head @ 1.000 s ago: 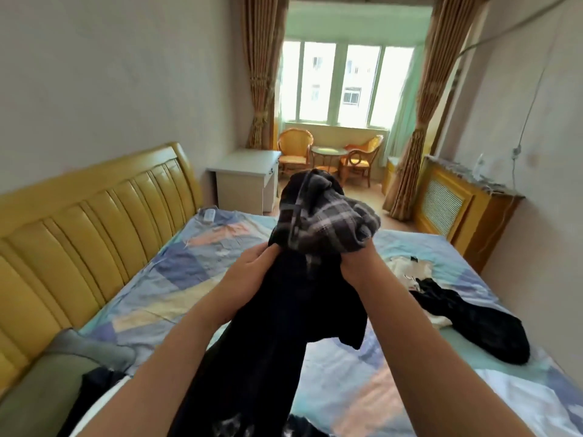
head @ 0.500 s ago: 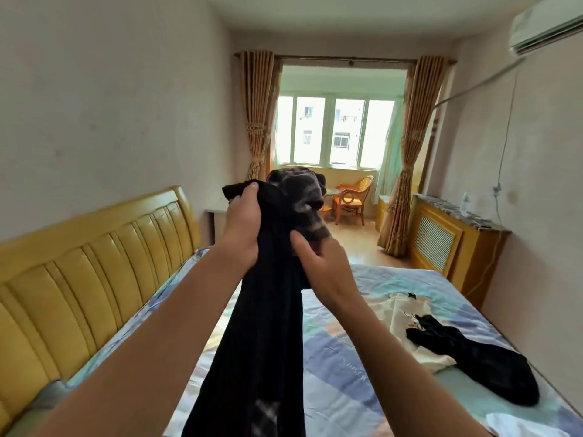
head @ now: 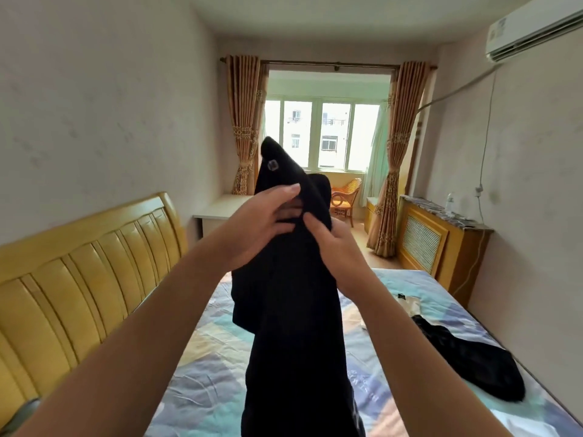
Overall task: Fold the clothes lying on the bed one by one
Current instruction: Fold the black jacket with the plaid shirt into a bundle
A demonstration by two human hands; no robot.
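Both hands hold a black garment up over the bed.

Left hand (head: 258,222) and right hand (head: 331,244) grip the black garment (head: 293,326) near its top, fingers curled into the cloth; the rest hangs down between the forearms, above the patchwork bedsheet (head: 214,367). A second dark garment (head: 473,364) lies at the bed's right edge, touching a pale garment (head: 407,304). Yellow headboard (head: 79,279) on left.
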